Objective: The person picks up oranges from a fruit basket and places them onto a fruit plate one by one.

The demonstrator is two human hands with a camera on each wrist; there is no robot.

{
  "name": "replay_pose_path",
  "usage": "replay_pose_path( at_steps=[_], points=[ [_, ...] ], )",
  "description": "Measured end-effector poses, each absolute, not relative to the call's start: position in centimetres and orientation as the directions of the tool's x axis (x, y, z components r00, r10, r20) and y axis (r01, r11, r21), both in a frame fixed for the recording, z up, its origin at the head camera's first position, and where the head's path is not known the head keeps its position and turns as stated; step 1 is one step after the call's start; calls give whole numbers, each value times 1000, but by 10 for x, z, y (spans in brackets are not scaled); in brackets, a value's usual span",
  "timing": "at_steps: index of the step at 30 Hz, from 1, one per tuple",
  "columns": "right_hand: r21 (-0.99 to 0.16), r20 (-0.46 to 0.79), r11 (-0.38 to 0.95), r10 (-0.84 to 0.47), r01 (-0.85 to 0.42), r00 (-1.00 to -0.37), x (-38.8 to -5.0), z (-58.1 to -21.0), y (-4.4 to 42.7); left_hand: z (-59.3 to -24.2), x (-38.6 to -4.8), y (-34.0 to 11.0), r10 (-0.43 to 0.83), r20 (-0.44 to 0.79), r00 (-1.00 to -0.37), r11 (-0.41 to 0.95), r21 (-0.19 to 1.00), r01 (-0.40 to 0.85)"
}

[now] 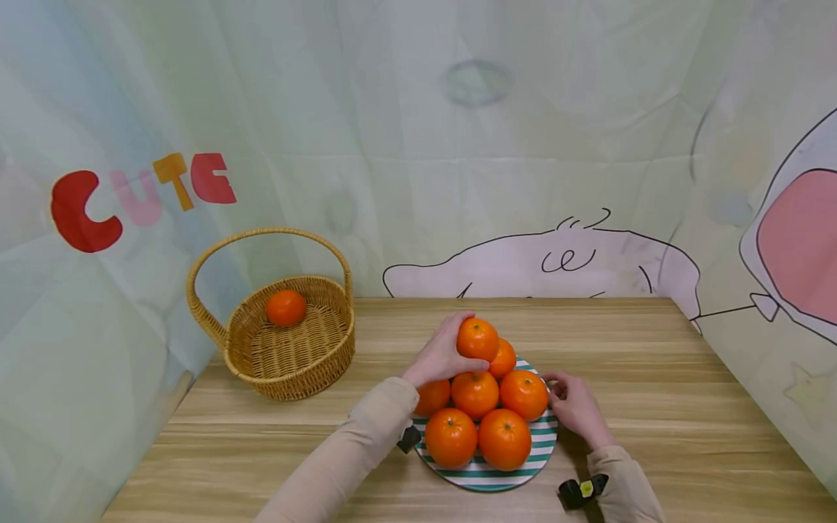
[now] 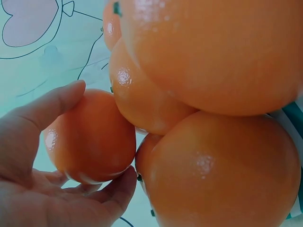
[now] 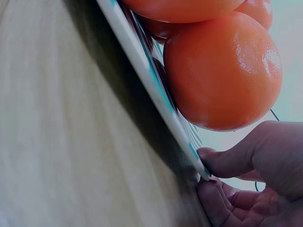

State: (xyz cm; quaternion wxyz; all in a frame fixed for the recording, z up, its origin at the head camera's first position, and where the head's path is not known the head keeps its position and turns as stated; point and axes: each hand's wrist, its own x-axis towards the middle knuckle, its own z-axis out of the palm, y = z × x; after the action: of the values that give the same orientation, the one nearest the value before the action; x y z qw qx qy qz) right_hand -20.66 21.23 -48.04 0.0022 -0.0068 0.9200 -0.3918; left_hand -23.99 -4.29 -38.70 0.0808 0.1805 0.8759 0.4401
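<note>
My left hand [image 1: 439, 354] holds an orange [image 1: 477, 339] at the back of a plate heaped with several oranges. In the left wrist view, thumb and fingers are curled round that orange [image 2: 92, 137], which sits close against its neighbours. The round plate [image 1: 484, 480] has white and green stripes. At its right edge is my right hand [image 1: 578, 408]. In the right wrist view, the thumb lies on top of the plate's rim [image 3: 142, 71] and the fingers underneath, pinching it. An orange [image 3: 222, 71] rests on the plate just beyond the thumb.
A wicker basket [image 1: 294, 385] with a tall arched handle stands at the back left, one orange [image 1: 285, 308] inside it. The wooden table [image 1: 654, 378] ends at a printed cloth backdrop [image 1: 418, 145] behind and at the sides.
</note>
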Motion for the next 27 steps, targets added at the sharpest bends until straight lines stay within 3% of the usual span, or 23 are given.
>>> replay_pose_path(
  at_steps=[27],
  points=[
    [-720, -13, 694, -9, 3, -1000, -206, -479, 212, -388, -239, -44, 379, 1, -925, 527, 822, 217]
  ],
)
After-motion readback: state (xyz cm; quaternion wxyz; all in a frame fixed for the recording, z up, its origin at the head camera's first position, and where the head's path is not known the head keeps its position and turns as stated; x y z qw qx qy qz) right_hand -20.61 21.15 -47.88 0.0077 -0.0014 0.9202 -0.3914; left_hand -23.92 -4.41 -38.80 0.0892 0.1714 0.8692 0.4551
